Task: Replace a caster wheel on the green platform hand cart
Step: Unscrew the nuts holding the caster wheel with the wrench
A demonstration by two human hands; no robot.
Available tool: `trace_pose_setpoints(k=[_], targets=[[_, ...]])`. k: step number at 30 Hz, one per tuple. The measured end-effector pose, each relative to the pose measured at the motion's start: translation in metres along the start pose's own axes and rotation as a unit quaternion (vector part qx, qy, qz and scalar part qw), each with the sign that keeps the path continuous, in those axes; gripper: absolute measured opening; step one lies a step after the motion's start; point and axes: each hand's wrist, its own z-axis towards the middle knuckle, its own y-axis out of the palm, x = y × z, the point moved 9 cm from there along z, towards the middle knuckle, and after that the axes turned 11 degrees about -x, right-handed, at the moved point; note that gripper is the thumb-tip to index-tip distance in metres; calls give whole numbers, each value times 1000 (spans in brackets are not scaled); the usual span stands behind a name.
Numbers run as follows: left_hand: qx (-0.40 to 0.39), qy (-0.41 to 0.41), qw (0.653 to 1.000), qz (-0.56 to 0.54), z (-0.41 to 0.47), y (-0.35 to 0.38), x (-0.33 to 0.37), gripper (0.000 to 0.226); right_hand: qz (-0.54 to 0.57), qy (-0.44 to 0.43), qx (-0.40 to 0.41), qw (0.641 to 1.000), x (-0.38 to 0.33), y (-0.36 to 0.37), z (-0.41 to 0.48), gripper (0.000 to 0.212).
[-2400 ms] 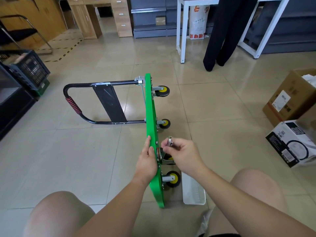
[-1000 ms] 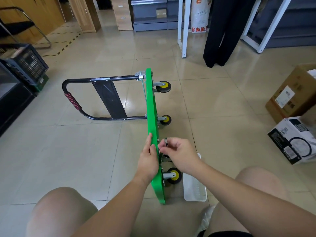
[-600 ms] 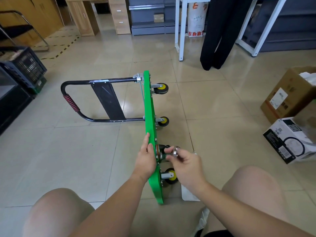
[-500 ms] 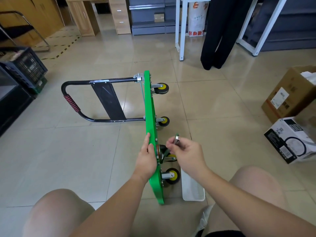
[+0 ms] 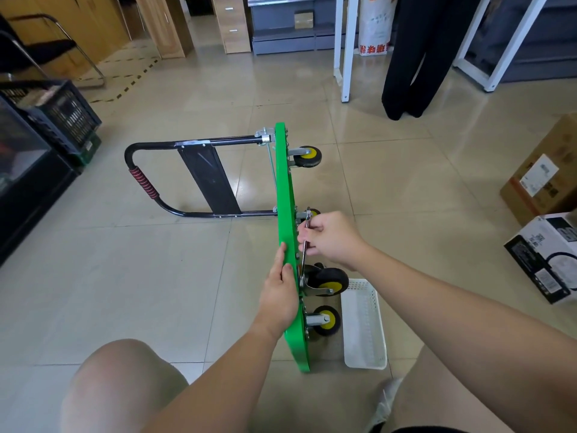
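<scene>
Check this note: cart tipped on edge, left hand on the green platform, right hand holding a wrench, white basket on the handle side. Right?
Not quite. In the head view the white basket lies on the side of the green platform with the casters, not on the handle side. The rest stands: left hand on the platform, right hand holding the wrench.

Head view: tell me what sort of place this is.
Likely a storeroom or back-office workspace: glossy beige tiled floor, brown cardboard box, black slatted plastic crate and light wooden drawer cabinet.
</scene>
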Motion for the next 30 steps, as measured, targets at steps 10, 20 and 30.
trace_pose_setpoints(k=[10, 20, 30], targets=[[-4, 3, 1000, -7, 3, -2, -4, 48, -38, 21, -43, 998, 7, 14, 13, 12], [-4, 10, 1000, -9, 6, -3, -8, 49, -7, -48, 42, 998, 19, 21, -39, 21], [6, -6, 999, -42, 4, -4, -7, 47, -41, -162, 79, 983, 60, 61, -113, 60]])
